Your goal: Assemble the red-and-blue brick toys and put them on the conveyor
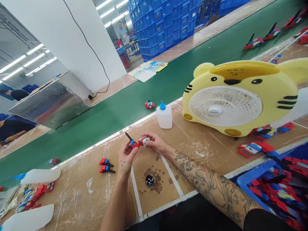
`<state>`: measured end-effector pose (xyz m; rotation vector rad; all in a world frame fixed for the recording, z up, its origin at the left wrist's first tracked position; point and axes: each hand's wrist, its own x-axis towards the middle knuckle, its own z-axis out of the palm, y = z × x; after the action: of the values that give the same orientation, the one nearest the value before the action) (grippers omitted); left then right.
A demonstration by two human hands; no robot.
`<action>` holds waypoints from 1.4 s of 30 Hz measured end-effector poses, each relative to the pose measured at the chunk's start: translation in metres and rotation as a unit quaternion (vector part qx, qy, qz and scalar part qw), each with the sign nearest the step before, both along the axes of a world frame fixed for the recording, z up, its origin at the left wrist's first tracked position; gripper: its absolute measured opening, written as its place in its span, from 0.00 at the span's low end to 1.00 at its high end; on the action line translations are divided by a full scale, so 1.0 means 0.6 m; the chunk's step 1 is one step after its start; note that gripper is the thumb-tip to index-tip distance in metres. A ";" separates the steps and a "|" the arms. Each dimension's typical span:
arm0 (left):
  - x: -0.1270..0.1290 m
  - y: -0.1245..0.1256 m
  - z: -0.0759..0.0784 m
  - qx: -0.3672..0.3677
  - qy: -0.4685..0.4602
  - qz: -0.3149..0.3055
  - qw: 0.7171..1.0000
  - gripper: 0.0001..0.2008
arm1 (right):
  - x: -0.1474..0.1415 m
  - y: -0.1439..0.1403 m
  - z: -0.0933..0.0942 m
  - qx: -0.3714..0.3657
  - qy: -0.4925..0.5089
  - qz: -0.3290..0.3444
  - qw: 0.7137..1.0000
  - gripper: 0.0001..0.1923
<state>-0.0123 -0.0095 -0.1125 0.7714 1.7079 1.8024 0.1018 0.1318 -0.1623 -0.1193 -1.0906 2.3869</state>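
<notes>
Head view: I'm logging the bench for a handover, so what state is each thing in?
Left hand: shut on the red tail piece, black tip up.
Right hand: shut on the toy body, touching the tail piece.
Glue bottle: upright, blue cap on.
Fan: lying tilted on the table; spinning cannot be told.
Two red pieces: lying flat, untouched.
Toy on belt: alone, resting.
</notes>
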 end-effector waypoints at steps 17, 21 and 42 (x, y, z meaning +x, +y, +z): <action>0.074 0.092 -0.012 -0.060 0.114 0.011 0.992 0.17 | 0.018 -0.029 0.008 0.498 -0.153 -0.359 0.774 0.27; 0.039 0.134 -0.009 -0.110 0.207 0.005 0.972 0.26 | 0.013 -0.019 0.005 0.458 -0.200 -0.363 0.786 0.35; -0.315 0.333 0.023 -0.548 0.386 -0.062 0.740 0.36 | 0.006 0.000 -0.009 0.429 -0.266 -0.238 0.830 0.16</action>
<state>-0.2015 0.1901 -0.0986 1.0401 2.6391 0.0579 0.1051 0.1321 -0.1679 -0.6700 -2.0051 1.2648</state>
